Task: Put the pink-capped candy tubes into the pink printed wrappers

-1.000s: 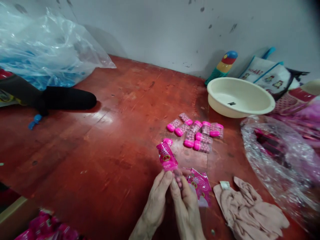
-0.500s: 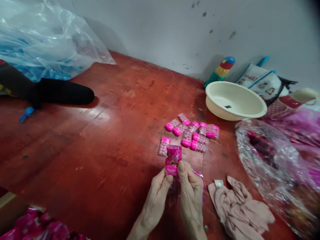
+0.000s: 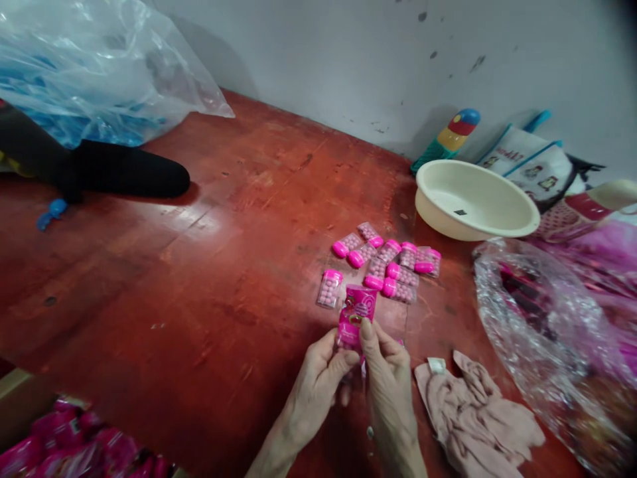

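Above the near part of the table, my left hand (image 3: 318,375) and my right hand (image 3: 391,382) meet at a pink printed wrapper sleeve (image 3: 355,309). My right thumb presses on its front. The left fingers pinch its lower end, where a few pink balls show; the rest of what lies there is hidden. More shiny pink film peeks out beside the right hand. Just beyond, a small clear bottle of pink candy balls (image 3: 329,290) with a pink cap lies alone. Several like bottles (image 3: 388,259) lie in a loose group farther back.
On the red table (image 3: 223,285), a cream basin (image 3: 475,219) stands at back right. A pinkish cloth (image 3: 478,411) and clear plastic bag (image 3: 552,345) lie right. A box of pink packets (image 3: 64,438) is at lower left, a dark padded object (image 3: 129,169) behind.
Both hands have shifted slightly right with the sleeve, which tilts a little more. Pink balls now show at its lower end. The bottles on the table lie as before; the view has shifted slightly.
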Available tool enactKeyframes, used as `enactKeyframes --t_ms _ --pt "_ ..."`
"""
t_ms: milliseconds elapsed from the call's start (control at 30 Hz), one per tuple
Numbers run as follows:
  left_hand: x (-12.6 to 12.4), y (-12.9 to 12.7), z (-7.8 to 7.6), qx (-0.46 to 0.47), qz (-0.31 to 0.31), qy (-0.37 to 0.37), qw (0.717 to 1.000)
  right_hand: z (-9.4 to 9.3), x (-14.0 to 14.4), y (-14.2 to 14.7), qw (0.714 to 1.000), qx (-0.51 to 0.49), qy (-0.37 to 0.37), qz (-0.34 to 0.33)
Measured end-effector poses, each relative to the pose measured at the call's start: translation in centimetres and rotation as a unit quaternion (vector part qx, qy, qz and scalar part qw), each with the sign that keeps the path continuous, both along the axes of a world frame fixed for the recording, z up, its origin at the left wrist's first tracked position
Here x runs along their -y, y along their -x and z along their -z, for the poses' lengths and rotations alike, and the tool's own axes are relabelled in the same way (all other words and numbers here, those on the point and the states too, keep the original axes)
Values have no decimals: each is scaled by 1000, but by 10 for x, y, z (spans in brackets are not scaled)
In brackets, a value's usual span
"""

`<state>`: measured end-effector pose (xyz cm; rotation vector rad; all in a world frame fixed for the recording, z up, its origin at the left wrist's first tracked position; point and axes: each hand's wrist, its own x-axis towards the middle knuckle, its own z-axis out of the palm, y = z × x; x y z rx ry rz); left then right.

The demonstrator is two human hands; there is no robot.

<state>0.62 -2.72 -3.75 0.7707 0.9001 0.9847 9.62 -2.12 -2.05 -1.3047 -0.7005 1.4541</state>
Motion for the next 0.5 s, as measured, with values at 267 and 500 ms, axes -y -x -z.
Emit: enactKeyframes --t_ms 267,500 --pt "1 -4 0 34 -68 23 997 22 13 19 973 192 -60 115" --pt "0 -5 5 -5 -202 96 975 22 14 27 967 232 -82 65"
